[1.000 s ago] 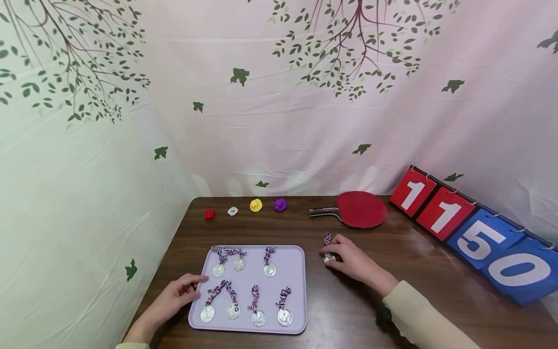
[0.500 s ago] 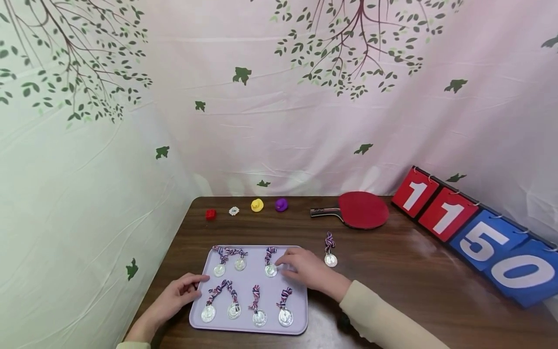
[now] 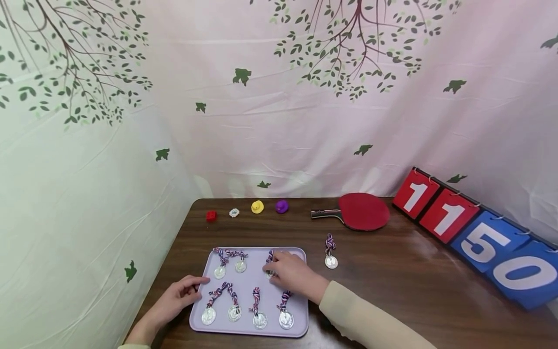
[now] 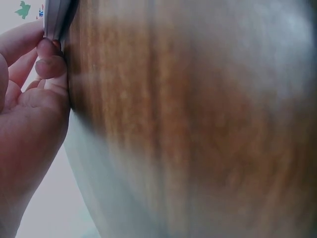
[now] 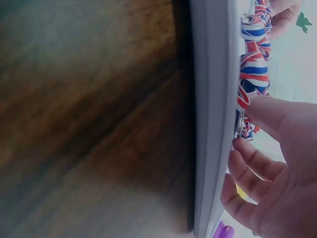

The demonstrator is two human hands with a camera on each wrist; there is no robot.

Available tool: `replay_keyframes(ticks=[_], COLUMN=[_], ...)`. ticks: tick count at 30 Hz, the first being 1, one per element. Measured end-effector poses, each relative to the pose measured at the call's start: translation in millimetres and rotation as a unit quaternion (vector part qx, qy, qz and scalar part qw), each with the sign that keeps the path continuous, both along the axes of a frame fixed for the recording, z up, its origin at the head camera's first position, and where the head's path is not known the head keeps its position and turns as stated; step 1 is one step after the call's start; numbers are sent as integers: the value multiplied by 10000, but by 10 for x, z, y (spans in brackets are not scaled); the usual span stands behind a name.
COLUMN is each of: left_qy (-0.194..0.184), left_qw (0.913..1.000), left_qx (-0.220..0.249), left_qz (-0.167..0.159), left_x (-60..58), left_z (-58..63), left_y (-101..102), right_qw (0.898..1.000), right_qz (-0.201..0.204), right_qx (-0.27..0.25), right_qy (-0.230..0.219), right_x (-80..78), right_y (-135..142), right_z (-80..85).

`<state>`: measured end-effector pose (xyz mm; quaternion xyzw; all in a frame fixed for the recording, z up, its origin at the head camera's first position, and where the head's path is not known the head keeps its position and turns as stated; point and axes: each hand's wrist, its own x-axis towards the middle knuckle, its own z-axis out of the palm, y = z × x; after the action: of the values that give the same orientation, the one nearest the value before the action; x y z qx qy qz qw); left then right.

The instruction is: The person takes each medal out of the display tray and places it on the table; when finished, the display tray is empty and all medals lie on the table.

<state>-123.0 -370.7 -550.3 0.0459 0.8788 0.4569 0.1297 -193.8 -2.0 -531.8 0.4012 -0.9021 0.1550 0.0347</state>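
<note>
A lilac tray (image 3: 250, 291) lies on the table, bearing several silver medals with knotted red, white and blue ribbons. My left hand (image 3: 176, 295) grips its left rim; in the left wrist view, fingers and thumb meet at the tray's edge (image 4: 57, 17). Over the tray's upper right, my right hand (image 3: 294, 274) pinches a medal (image 3: 270, 273) by its disc, partly covering it. The right wrist view shows that medal's thin edge (image 5: 240, 124) between thumb and fingertips. Another medal (image 3: 331, 261) lies on the table right of the tray, ribbon pointing away.
Along the back stand a red brick (image 3: 211, 216), a white token (image 3: 234, 213), a yellow duck (image 3: 257, 207) and a purple duck (image 3: 282, 207). A table tennis bat (image 3: 364, 212) lies farther right. A flip scoreboard (image 3: 471, 237) stands on the right side.
My right hand has let go of the medal on the table and moved left over the tray, to the upper right medal there. The left hand has stayed at the rim.
</note>
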Motion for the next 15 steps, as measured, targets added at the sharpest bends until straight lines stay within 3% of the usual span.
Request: replay_keyframes(ticks=[6, 15], left_qy=[9, 25], left_qw=[10000, 9999], left_qx=[-1, -98], left_qz=[6, -26], left_x=[-6, -1], left_z=[-3, 19], left_y=[-9, 10], right_qw=[9996, 9925], right_qz=[-137, -385], right_qx=[-37, -379], right_qy=[-234, -1094], right_x=[-18, -27], right_y=[-46, -80], right_z=[-11, -3])
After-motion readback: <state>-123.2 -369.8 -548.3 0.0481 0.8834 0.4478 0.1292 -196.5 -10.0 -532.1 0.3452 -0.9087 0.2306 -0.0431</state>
